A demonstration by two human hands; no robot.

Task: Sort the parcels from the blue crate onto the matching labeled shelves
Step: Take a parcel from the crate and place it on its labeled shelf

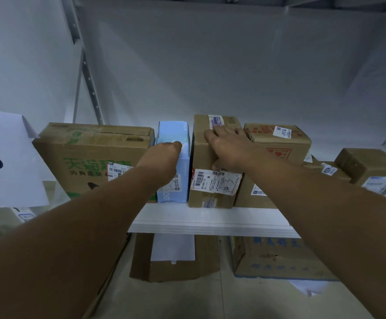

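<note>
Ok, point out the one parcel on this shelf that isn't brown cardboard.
The light blue box, standing upright between the big green-printed carton and the tall brown carton. Every other parcel in the row is brown cardboard.

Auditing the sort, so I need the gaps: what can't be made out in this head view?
All head view.
- Left hand: fingers hidden behind its own knuckles, so its grip on the light blue box is unclear.
- Labels on the tall brown box: print too small to read.
- Sheet marked 3: cut off by the left edge.
- Lower box: top hidden by the shelf board.
</note>
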